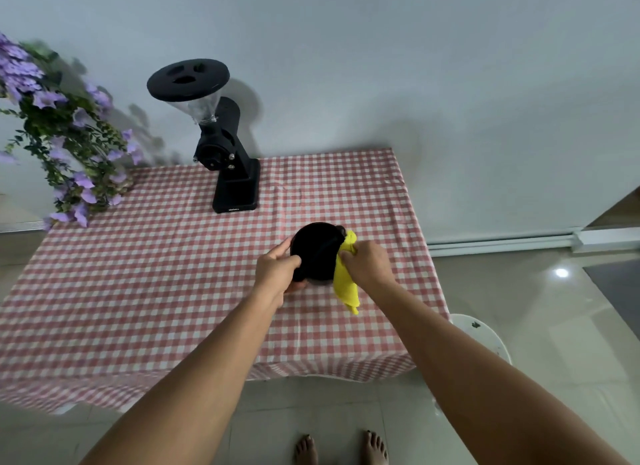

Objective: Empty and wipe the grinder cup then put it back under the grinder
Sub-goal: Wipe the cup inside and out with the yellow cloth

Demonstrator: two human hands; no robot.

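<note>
yellow cloth (346, 284) in right hand (367, 262), rubbing cup (317, 253) gripped by left hand (277, 268) over table (138, 274); wiping underway, looks emptied; return under grinder (221, 145) left.

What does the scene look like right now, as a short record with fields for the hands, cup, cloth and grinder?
left hand: grips the grinder cup on its left side
right hand: holds the yellow cloth against the cup's right side
cup position: over the checked tablecloth, in front of the grinder, not under it
grinder: upright near the table's back edge
stage: wiping, cup not yet put back
</note>
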